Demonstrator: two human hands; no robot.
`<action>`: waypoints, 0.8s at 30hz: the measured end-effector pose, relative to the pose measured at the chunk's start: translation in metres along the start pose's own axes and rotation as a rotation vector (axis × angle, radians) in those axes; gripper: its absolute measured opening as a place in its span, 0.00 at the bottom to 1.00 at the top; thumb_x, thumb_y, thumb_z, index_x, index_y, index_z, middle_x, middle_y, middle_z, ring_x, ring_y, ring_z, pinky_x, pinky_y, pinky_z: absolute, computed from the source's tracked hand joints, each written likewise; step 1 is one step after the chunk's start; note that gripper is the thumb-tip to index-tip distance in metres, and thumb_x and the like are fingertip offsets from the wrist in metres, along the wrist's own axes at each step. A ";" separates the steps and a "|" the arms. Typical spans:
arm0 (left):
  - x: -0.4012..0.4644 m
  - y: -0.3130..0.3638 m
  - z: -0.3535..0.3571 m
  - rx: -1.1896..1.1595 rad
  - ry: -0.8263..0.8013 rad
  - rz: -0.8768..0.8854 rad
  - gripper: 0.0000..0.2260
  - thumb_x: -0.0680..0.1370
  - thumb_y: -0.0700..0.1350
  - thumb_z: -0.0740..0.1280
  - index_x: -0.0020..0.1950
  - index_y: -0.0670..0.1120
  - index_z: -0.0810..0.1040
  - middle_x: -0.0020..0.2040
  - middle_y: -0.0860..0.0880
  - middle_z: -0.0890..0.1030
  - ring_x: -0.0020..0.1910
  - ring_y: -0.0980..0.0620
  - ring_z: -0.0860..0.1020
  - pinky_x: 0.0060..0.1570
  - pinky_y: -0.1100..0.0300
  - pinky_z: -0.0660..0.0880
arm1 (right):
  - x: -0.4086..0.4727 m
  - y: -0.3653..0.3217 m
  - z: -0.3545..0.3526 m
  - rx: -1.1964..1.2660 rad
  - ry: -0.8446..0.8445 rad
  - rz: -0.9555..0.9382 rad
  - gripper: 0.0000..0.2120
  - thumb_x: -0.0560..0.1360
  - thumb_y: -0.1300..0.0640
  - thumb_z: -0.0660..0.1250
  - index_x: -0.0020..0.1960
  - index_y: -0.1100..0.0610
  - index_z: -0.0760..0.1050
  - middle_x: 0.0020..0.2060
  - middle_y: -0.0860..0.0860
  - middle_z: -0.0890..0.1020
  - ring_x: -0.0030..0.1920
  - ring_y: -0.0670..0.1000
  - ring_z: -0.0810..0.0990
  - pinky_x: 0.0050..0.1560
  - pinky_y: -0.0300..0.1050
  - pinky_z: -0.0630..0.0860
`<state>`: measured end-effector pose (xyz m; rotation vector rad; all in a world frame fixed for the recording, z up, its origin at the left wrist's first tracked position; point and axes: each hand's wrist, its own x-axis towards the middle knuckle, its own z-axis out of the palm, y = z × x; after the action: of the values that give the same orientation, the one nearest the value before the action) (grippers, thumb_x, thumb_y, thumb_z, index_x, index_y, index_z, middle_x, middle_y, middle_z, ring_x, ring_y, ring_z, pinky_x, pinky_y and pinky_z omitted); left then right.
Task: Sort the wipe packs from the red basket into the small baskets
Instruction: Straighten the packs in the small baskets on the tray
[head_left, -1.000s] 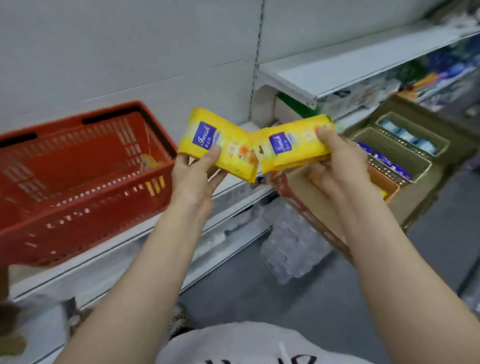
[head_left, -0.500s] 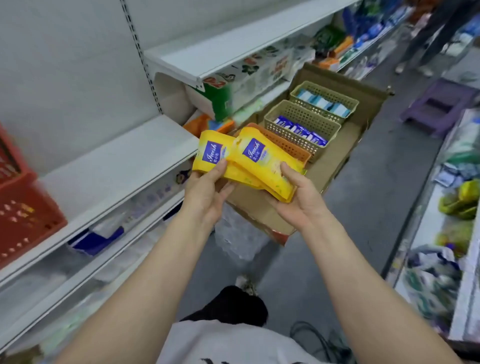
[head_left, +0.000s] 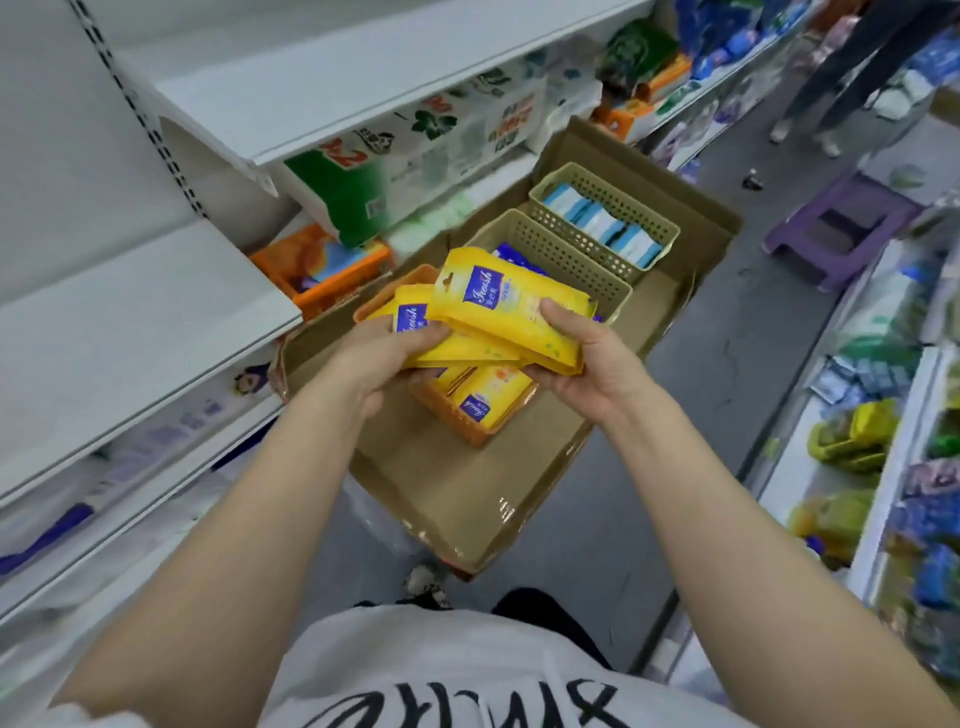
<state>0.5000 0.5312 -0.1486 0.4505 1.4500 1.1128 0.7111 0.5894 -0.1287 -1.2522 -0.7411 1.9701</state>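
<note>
My left hand and my right hand together grip a stack of yellow wipe packs with blue labels, held just above the orange small basket. That basket holds more yellow packs. Behind it stands a beige basket with dark blue packs, mostly hidden by the held stack. Farther back, another beige basket holds white and light blue packs. All three baskets sit in a cardboard tray. The red basket is out of view.
White shelves run along my left, with tissue packages and an orange box. A purple stool stands in the aisle at the right. Goods fill the right-hand shelves. A person's legs show far up the aisle.
The view swung right from the red basket to the cardboard tray. My hands brought the two yellow packs together and carried them down over the orange basket.
</note>
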 end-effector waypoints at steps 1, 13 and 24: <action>0.007 0.003 0.000 0.004 0.035 -0.014 0.12 0.72 0.42 0.76 0.53 0.48 0.81 0.51 0.47 0.86 0.45 0.51 0.85 0.38 0.58 0.81 | 0.010 -0.005 0.003 -0.039 -0.019 0.021 0.19 0.74 0.56 0.72 0.64 0.56 0.76 0.57 0.55 0.84 0.57 0.56 0.82 0.60 0.55 0.78; 0.019 -0.037 -0.047 -0.473 0.616 0.076 0.11 0.75 0.41 0.73 0.56 0.47 0.78 0.50 0.50 0.84 0.49 0.53 0.84 0.39 0.60 0.82 | 0.156 -0.019 -0.034 -0.926 -0.231 -0.051 0.27 0.69 0.58 0.79 0.63 0.50 0.71 0.52 0.53 0.80 0.49 0.52 0.82 0.43 0.47 0.82; 0.025 -0.066 0.023 -0.615 0.836 0.076 0.09 0.75 0.42 0.74 0.53 0.47 0.79 0.45 0.52 0.86 0.44 0.55 0.85 0.39 0.61 0.81 | 0.208 0.013 -0.062 -1.530 -0.664 0.003 0.25 0.71 0.48 0.76 0.64 0.48 0.69 0.60 0.51 0.77 0.57 0.54 0.78 0.57 0.51 0.76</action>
<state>0.5360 0.5289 -0.2132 -0.4603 1.6651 1.8461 0.7013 0.7515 -0.2727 -1.1824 -2.8744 1.6334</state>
